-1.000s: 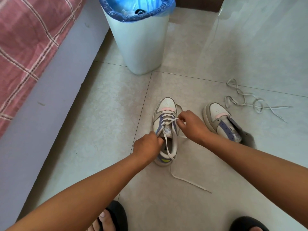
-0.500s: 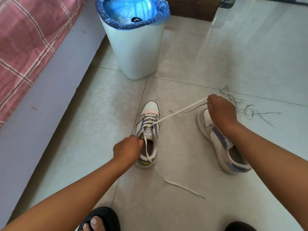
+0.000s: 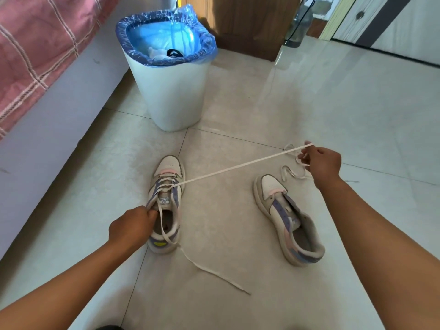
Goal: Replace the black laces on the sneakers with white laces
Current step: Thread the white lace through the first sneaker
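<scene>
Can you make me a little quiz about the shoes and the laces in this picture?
1. True or false: the right hand pulls the white lace tight, out from the left sneaker.
2. What does the left hand hold? A) the bin B) the left sneaker's edge C) nothing
3. Fill in: the right sneaker has ___ lace in it, and a loose lace lies on the floor past its toe.

Key: 1 true; 2 B; 3 no.
</scene>
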Available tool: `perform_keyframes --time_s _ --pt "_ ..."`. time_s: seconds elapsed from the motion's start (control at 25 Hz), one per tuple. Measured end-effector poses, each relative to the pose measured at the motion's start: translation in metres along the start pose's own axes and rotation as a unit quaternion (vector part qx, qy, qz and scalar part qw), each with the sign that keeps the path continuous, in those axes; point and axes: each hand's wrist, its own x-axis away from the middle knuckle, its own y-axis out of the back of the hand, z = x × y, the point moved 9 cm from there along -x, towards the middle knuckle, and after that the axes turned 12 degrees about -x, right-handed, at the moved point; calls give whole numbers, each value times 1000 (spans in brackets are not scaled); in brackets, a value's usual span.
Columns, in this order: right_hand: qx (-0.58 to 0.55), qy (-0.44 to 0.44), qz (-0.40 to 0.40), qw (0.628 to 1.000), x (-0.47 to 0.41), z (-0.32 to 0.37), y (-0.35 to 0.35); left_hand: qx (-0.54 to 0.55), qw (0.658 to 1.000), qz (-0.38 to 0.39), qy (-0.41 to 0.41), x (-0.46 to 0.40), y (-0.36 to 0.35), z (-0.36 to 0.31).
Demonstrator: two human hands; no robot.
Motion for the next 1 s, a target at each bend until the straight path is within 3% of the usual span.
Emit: perform_keyframes --time_s 0.12,0.2,0.36,0.44,0.56,0.72,1.0 --pt "-137 -164 -5 977 6 -31 4 3 1000 6 1 -2 3 3" --pt "-172 -261 18 950 15 -50 -2 -4 1000 15 -7 0 5 0" --pt "-46 -413 163 895 74 -96 -42 -16 998 45 -33 11 4 -12" --pt "-40 -455 233 858 116 -114 -72 -31 996 75 -42 14 3 -13" --pt "-3 -423 309 852 156 -124 -114 -5 997 63 -51 12 21 -10" --pt "-37 -318 335 886 179 -103 -173 99 988 -73 -93 10 61 -24" --pt "-50 -219 276 935 186 -77 -214 115 983 -87 -117 0 52 -47"
